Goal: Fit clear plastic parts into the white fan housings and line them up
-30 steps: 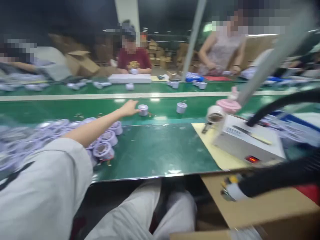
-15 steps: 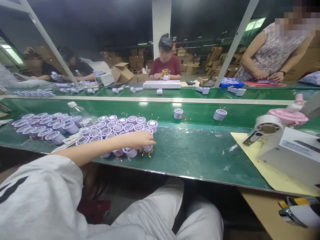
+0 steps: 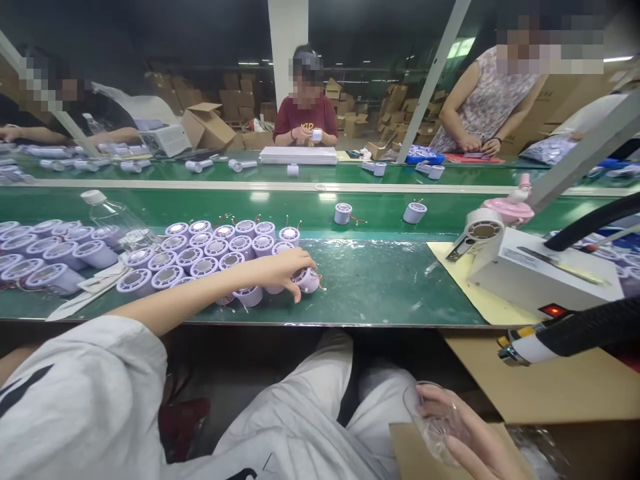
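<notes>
In the head view my left hand (image 3: pixel 289 267) reaches across the bench, its fingers and thumb curled around a lilac round housing (image 3: pixel 307 281) with thin wires at its side. That housing sits at the right end of several rows of similar lilac housings (image 3: pixel 204 267). Low at the right, above an open cardboard box (image 3: pixel 400 440), my right hand (image 3: pixel 473 430) grips a clear plastic cup-shaped cover (image 3: pixel 440 423). Its fingers wrap around the cover's side.
Two lilac housings, one nearer (image 3: pixel 343 213) and one farther right (image 3: pixel 415 213), stand on the green belt. A clear bottle (image 3: pixel 117 217) leans among the rows. A white machine (image 3: pixel 535 267) and a black hose (image 3: pixel 590 330) occupy the right side. Co-workers sit or stand opposite.
My right hand has come into view at the lower right with the clear cover. My left hand has its housing tilted and slightly apart from the rows. The view has turned right.
</notes>
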### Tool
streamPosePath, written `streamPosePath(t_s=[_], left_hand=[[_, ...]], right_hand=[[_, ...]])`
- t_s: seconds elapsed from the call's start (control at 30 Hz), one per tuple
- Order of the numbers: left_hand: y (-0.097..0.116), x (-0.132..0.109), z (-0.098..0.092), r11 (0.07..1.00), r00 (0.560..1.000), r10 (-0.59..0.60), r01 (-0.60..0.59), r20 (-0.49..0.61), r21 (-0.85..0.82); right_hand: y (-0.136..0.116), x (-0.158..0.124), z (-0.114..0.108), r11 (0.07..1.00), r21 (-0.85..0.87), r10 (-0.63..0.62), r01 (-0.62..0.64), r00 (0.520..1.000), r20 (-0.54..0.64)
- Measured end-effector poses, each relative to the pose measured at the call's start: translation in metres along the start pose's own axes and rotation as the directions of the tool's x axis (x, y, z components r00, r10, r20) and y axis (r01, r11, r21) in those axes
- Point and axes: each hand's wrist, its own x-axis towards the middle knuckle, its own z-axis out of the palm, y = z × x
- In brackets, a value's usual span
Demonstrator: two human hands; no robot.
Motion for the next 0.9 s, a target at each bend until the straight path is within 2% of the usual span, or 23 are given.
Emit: streamPosePath(t_s=[0.1,0.2,0.3,0.37,0.4,0.47,0.53,0.6,0.7,0.83,0.9], left_hand=[[-0.001,0.007,-0.011,0.962,0.994,-0.108,0.096,-0.032,-0.257],[-0.001,0.016,-0.017,0.774,0.948,-0.318,0.278,0.031,-0.569],[0.011,0.026,-0.010,0.625,0.913,-0.398,0.339,0.086,-0.703],[0.030,0.030,0.004,0.573,0.919,-0.366,0.345,0.145,-0.743],[0.042,0.031,0.013,0.532,0.923,-0.323,0.359,0.208,-0.767],[0.068,0.031,0.034,0.437,0.913,-0.171,0.408,0.371,-0.802],[0.091,0.029,0.055,0.380,0.875,-0.003,0.449,0.485,-0.809],[0.107,0.028,0.073,0.391,0.856,0.075,0.447,0.512,-0.804],[0.119,0.028,0.091,0.490,0.891,0.067,0.363,0.450,-0.792],[0.127,0.023,0.098,0.703,0.965,0.105,0.098,0.239,-0.705],[0.131,0.019,0.098,0.764,0.982,0.115,0.009,0.149,-0.645]], right_hand=[[-0.016,0.008,0.007,0.997,0.070,-0.013,0.013,1.000,0.007],[-0.025,0.013,0.011,0.992,0.120,-0.045,0.048,0.999,-0.026],[-0.036,0.017,0.013,0.989,0.036,-0.141,0.144,0.987,-0.082],[-0.049,0.019,0.015,0.963,-0.144,-0.242,0.227,0.965,-0.097],[-0.056,0.019,0.016,0.930,-0.255,-0.295,0.264,0.951,-0.095],[-0.072,0.022,0.020,0.825,-0.467,-0.399,0.319,0.913,-0.081],[-0.085,0.026,0.023,0.691,-0.636,-0.482,0.344,0.875,-0.051],[-0.093,0.031,0.026,0.576,-0.746,-0.503,0.335,0.865,0.000],[-0.093,0.035,0.028,0.514,-0.803,-0.449,0.301,0.892,0.047],[-0.084,0.032,0.027,0.572,-0.788,-0.347,0.229,0.938,0.021],[-0.078,0.029,0.027,0.680,-0.692,-0.289,0.243,0.956,0.052]])
